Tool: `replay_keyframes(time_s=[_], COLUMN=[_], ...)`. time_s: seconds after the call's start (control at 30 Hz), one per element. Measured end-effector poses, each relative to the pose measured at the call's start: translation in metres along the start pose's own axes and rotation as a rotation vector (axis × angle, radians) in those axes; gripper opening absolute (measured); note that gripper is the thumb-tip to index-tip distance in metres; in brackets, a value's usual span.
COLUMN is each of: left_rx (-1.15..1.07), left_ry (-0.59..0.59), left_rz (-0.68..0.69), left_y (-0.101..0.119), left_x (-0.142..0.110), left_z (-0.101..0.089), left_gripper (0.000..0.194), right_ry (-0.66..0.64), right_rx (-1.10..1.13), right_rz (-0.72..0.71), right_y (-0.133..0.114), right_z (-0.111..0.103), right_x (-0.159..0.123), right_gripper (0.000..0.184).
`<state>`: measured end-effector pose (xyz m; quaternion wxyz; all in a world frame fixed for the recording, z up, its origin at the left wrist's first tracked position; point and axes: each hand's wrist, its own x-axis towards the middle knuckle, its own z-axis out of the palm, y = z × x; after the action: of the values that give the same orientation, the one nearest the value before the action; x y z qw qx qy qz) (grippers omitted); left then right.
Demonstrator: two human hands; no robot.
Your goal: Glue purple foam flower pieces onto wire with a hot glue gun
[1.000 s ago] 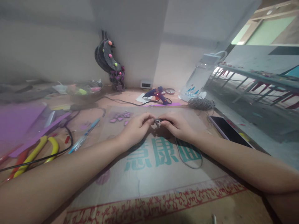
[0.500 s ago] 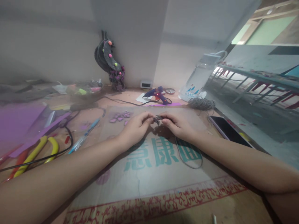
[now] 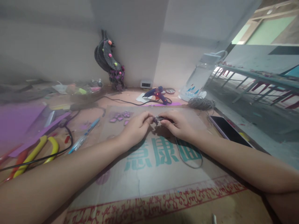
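1. Pale wall backed a worktable, on which lay a sheet printed with green characters and a red scroll border.
2. From the lower left, the left forearm ran diagonally up to the left hand, its thumb and index finger pinched together, gripping a small dark piece.
3. On the opposite side, the right forearm angled inward from the lower right, and the right hand held the piece's other end between thumb and curled index finger.
4. Both hands faced each other, fingertips nearly together, with the piece between them above the sheet's upper middle; its exact shape was too small to tell.
5. Below the right wrist, a grey cord curved in a loop over the characters.
6. Purple cutouts lay just beyond the left hand, while a glue gun rested farther back, near the wall.
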<state>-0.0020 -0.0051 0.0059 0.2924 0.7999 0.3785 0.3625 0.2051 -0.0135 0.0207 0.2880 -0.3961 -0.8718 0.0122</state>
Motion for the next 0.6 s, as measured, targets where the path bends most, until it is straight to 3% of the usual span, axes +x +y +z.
replay_keyframes(time_s=[0.6], left_rx=[0.024], left_ry=[-0.001], left_rz=[-0.011], left_y=[-0.0008], left_x=[-0.0002], left_z=[0.0003], left_gripper=[0.024], right_ry=[-0.006], right_rx=[-0.015], right_rz=[0.007], right_y=[0.0008], right_z=[0.0024], right_x=[0.0003], right_gripper=[0.029])
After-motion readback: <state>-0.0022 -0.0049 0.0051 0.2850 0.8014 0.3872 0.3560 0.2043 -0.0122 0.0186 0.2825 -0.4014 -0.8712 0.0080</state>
